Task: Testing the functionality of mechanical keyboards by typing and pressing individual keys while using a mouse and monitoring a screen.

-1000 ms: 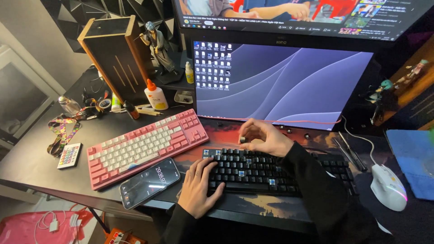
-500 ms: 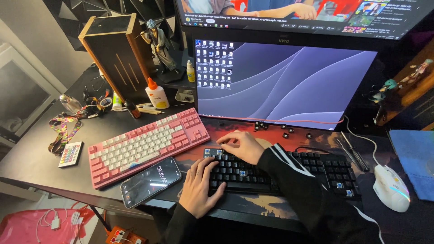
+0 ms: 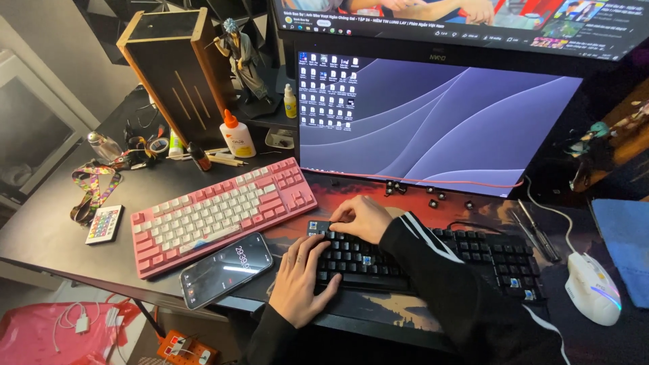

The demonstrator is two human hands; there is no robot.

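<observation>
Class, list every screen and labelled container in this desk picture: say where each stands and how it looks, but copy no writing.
Lower monitor: behind the black keyboard, wide, purple wave wallpaper, icon columns at left.
Upper monitor: above it, showing a video page.
Phone: before the pink keyboard, near the left hand, dark lit screen.
Glue bottle: behind the pink keyboard, white, orange cap.
Small bottle: by the figurine, yellow.

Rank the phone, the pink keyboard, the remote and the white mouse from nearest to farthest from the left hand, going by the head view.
From the left hand:
1. Phone, just to its left, at the desk's front edge.
2. Pink keyboard, up and to the left.
3. Remote, far left, beyond the pink keyboard.
4. White mouse, far right, past the black keyboard.
</observation>
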